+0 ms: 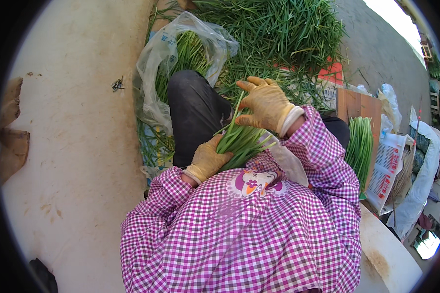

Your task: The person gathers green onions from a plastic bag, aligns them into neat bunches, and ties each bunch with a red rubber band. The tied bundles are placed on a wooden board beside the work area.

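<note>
My left hand (pixel 209 158), in a yellowish work glove, is closed around a bunch of long green leafy stalks, likely garlic chives (pixel 242 144), above my lap. My right hand (pixel 262 104), gloved the same way, is raised over the bunch with its fingers spread. A few stalks stick up beside its thumb and fingertips; whether it touches them I cannot tell. More stalks fill a clear plastic bag (pixel 146 66) beyond my dark-trousered knee. A large heap of loose green stalks (pixel 278 33) lies farther ahead.
At the right, a neat bundle of stalks (pixel 360 146) lies on a brown wooden board (pixel 355 104). Beyond it are a white plastic crate (pixel 387 168) and plastic-wrapped goods (pixel 427 157). A pale wall or panel (pixel 84 146) runs along the left, with torn cardboard (pixel 14 146) at its edge.
</note>
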Motion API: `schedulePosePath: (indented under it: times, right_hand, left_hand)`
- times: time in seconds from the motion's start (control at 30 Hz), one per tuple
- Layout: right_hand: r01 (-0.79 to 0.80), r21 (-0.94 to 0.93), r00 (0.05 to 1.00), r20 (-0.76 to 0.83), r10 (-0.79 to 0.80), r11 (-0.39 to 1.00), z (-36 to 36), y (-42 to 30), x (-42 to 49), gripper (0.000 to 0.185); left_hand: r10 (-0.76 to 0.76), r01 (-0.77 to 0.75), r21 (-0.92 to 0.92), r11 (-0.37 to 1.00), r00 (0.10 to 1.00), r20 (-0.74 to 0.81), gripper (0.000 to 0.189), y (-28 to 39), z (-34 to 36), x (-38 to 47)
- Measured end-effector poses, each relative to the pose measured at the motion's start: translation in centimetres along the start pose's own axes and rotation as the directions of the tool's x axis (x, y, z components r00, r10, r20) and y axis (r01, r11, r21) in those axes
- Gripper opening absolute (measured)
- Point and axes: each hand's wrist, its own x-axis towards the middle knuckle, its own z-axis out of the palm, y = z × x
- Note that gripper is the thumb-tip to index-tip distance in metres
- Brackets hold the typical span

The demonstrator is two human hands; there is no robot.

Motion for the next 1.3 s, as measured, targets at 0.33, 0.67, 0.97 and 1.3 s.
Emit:
schedulePosePath:
  times: [0.33, 0.67, 0.97, 1.3]
  right_hand:
    - [-0.446, 0.149, 0.863, -0.191, 0.468, 0.883, 0.4, 5.5, 0.8, 0.025]
    - [-0.230, 0.612, 0.948, -0.034, 0.316, 0.757, 7.1, 3.4, -2.1, 0.047]
    - [0.245, 0.159, 0.840, -0.527, -0.128, 0.957, 3.8, 1.2, -6.5, 0.036]
    - [0.082, 0.906, 0.687, -0.354, 0.635, 0.416, 6.0, 3.0, -3.3, 0.017]
  left_hand:
    - [0.007, 0.052, -0.345, 0.937, 0.985, 0.170, 0.053, 0.0, -0.6, 0.5]
    - [-0.087, 0.261, -0.716, 0.648, 0.959, 0.270, 0.053, -0.4, -2.8, -0.8]
    - [-0.097, 0.218, -0.684, 0.696, 0.973, 0.210, 0.057, 0.1, -3.1, -1.9]
    - [0.053, 0.149, -0.663, 0.734, 0.960, 0.274, 0.075, -2.2, -2.9, -0.8]
